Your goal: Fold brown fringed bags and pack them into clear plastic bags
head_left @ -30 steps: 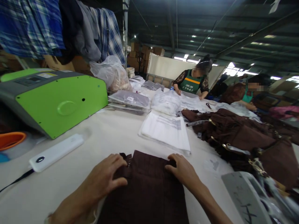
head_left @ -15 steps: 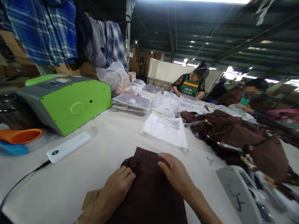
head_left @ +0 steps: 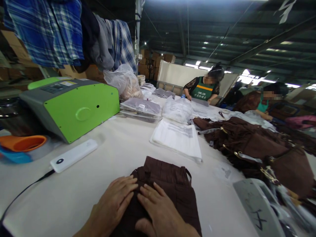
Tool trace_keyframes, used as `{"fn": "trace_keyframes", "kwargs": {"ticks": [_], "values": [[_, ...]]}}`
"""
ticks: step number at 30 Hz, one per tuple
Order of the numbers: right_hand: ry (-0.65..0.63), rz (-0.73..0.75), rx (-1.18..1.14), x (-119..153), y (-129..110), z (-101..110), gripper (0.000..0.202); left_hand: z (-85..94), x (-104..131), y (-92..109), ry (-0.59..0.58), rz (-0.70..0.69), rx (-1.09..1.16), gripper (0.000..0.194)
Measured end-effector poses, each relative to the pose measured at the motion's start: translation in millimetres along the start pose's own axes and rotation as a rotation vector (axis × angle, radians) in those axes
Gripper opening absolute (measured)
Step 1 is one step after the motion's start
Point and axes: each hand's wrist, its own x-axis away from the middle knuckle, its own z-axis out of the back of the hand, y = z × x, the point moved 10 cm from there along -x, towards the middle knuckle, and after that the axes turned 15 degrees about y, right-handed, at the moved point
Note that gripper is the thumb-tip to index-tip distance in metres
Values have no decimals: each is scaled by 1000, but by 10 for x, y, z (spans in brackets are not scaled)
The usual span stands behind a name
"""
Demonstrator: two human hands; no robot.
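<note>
A dark brown folded garment (head_left: 182, 197) lies on the white table right in front of me, its waistband edge and a small loop at the far end. My left hand (head_left: 115, 200) rests on its left side with the fingers stretched out. Beside it, my right hand (head_left: 158, 207) lies on the middle of the cloth, fingers spread and thumb pointing left. Both palms face down, and the hands nearly meet. The near part of the garment is hidden under my hands and forearms.
Ahead is a stack of white plastic bags (head_left: 176, 140). A green and grey machine (head_left: 84, 108) stands left, near a white power bank (head_left: 74, 156) and a tape roll (head_left: 29, 144). Right are piled brown garments (head_left: 254, 141) and a grey device (head_left: 258, 207). Two people work beyond.
My right hand has moved from the garment's far right edge to its middle, near my left hand. My left fingers, curled before, now lie flatter. The brown tag by my left wrist is out of sight.
</note>
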Motion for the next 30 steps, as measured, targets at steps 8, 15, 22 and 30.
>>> {"fn": "trace_keyframes", "kwargs": {"ticks": [8, 15, 22, 30], "values": [[118, -562, -40, -813, 710, 218, 28, -347, 253, 402, -64, -313, -157, 88], [190, -814, -458, -917, 1029, -224, 32, -341, 298, 391, -52, -320, -149, 85], [166, -1031, -765, -791, 1119, -317, 29, -334, 295, 420, -32, -311, -166, 78], [40, -1177, -968, -656, 1151, -450, 28, -86, 79, 496, 90, -349, -211, 51]]}}
